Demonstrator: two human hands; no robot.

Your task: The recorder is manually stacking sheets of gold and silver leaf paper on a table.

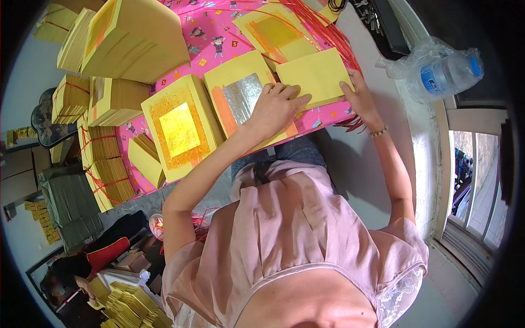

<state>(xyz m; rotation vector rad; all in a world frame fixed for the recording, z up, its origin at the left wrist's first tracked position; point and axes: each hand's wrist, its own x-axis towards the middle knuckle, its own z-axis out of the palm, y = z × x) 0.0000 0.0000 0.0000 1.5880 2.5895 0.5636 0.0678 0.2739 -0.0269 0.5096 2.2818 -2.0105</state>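
A small stack of plain yellow paper (314, 76) lies at the table's near right edge, between my hands. My left hand (273, 106) has its fingers bent and pressed against the stack's left side, the thumb along the near edge. My right hand (361, 98) grips the right end, thumb on top, the other fingers partly hidden behind it. Just left of the stack is a pile of yellow paper with a silver foil square (245, 95), partly covered by my left hand. Farther left stands a thick pile with a gold foil square (179, 130).
A pink patterned cloth (210, 38) covers the table. Tall yellow piles (136, 44) and bundles tied with red string (109, 175) stand left. Red strings (328, 27) trail over the right edge. A plastic bottle (437, 76) is at right. Another person (82, 273) is at lower left.
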